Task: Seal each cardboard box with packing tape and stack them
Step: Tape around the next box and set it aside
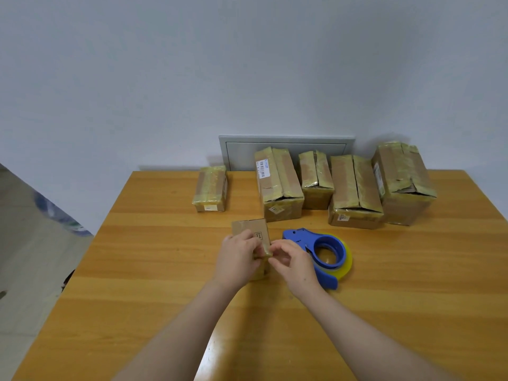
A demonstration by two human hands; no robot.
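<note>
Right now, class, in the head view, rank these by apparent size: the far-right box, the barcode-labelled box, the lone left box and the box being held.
1. far-right box
2. barcode-labelled box
3. lone left box and held box: these look alike, and the held box is nearer the camera and partly hidden, so they are left unranked.

Blue tape dispenser [316, 251], yellowish tape, brown boxes [277, 185].

We grip the small box [251, 229] with our left hand [237, 259], our right hand [295, 264] pinches its taped corner, blue tape dispenser [327, 248] just beside.
</note>
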